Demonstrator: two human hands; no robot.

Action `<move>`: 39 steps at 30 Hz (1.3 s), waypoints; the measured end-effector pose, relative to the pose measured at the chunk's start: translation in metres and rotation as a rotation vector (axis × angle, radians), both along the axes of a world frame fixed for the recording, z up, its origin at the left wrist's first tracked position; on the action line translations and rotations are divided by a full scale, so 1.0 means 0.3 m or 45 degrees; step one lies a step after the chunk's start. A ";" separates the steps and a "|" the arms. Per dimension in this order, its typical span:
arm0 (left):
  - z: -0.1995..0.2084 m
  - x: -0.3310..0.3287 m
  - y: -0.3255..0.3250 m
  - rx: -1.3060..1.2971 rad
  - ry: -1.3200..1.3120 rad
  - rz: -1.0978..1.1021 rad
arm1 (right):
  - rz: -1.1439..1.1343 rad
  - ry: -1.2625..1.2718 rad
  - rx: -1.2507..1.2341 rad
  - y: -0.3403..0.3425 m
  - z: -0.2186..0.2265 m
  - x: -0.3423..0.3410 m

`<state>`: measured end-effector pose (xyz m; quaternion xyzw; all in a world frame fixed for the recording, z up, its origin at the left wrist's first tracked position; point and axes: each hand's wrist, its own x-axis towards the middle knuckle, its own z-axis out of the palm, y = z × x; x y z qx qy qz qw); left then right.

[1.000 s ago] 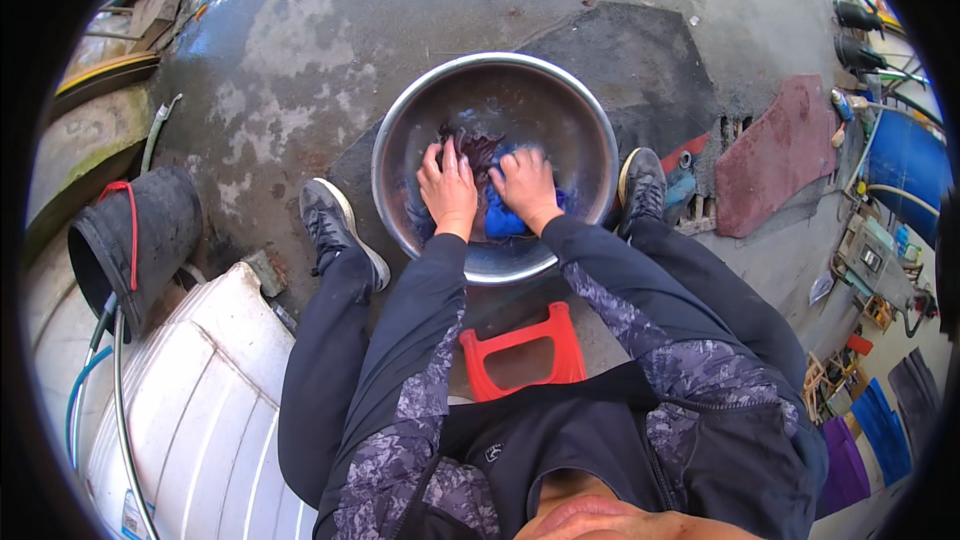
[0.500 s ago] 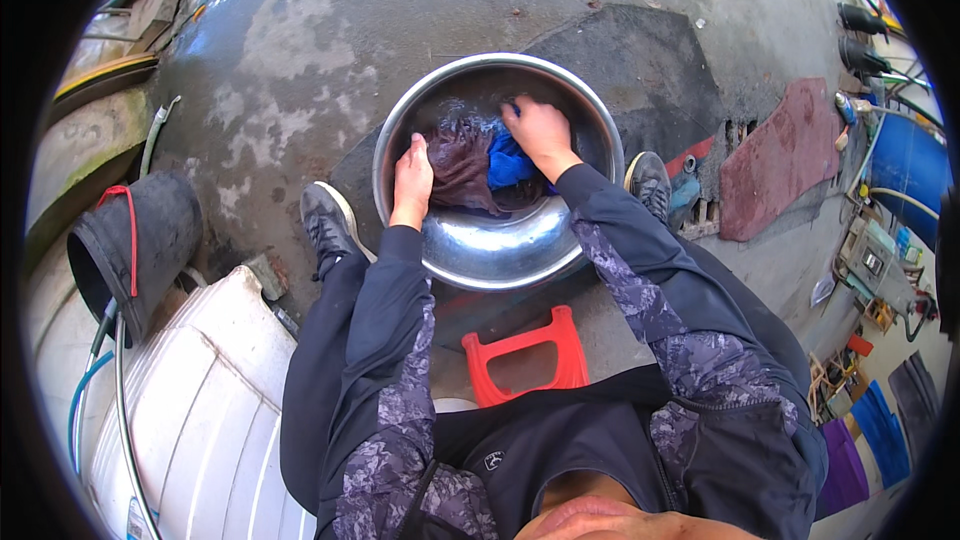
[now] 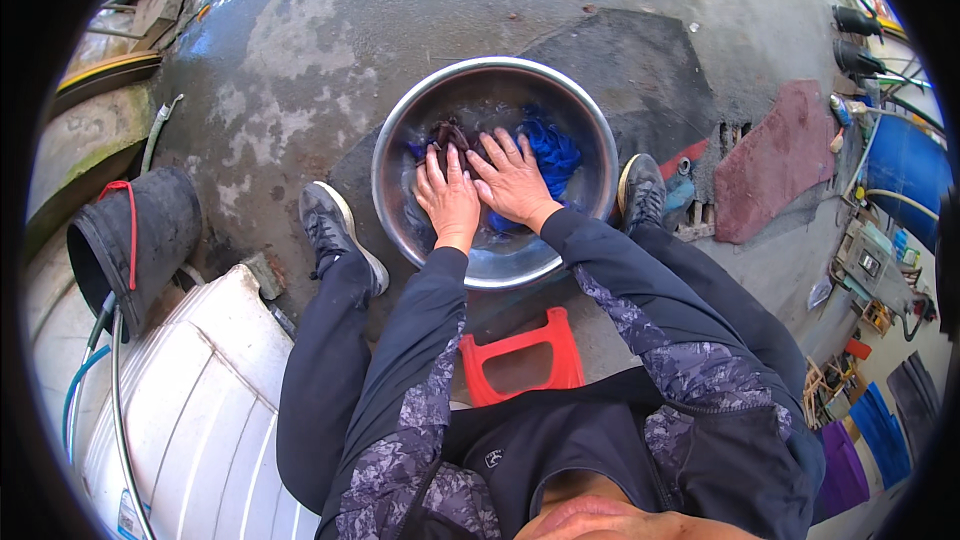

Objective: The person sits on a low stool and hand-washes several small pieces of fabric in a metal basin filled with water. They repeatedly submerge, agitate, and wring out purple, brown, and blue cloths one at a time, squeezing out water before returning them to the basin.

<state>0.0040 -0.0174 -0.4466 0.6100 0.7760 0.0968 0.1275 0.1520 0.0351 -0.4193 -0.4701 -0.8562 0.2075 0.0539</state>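
Beneath fingers (image 3: pixel 434 168), brown cloth (image 3: pixel 455 134), blue cloth (image 3: pixel 553 152) beside

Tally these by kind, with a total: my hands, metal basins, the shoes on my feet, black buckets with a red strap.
Hands: 2 (left hand, right hand)
Metal basin: 1
Worn shoes: 2 (left shoe, right shoe)
Black bucket: 1
Total: 6

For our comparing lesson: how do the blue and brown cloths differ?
The blue cloth is bright; the brown cloth is dark. The blue cloth shows more, beside the right hand; the brown cloth shows less, just ahead of the left hand. Both lie crumpled in the metal basin.
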 end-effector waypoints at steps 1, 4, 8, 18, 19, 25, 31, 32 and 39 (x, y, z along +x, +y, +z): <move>-0.009 -0.009 -0.001 0.007 -0.004 -0.032 | -0.002 0.017 0.025 -0.001 -0.021 0.008; -0.032 -0.042 0.038 0.021 -0.014 -0.068 | -0.006 -0.008 0.063 0.048 -0.071 0.029; -0.036 -0.087 0.160 -0.092 -0.299 0.059 | 0.015 -0.027 0.122 0.191 -0.083 0.002; 0.046 -0.262 0.223 -0.217 -1.633 0.614 | -0.605 0.316 -0.670 0.367 -0.037 0.022; 0.051 -0.272 0.209 -0.193 -1.624 0.620 | -0.658 0.412 -0.748 0.359 -0.019 0.060; 0.093 -0.228 0.164 -0.018 -1.059 0.482 | -0.775 0.165 -0.553 0.252 0.101 0.171; 0.100 -0.060 0.110 0.163 -0.079 -0.038 | -0.165 -0.196 0.011 0.008 0.085 0.064; 0.087 -0.048 0.100 -0.045 -0.028 -0.108 | -0.128 -0.131 0.064 -0.018 0.066 0.052; -0.043 -0.099 0.091 -0.111 0.102 -0.375 | 0.022 -0.123 -0.018 0.052 -0.074 0.073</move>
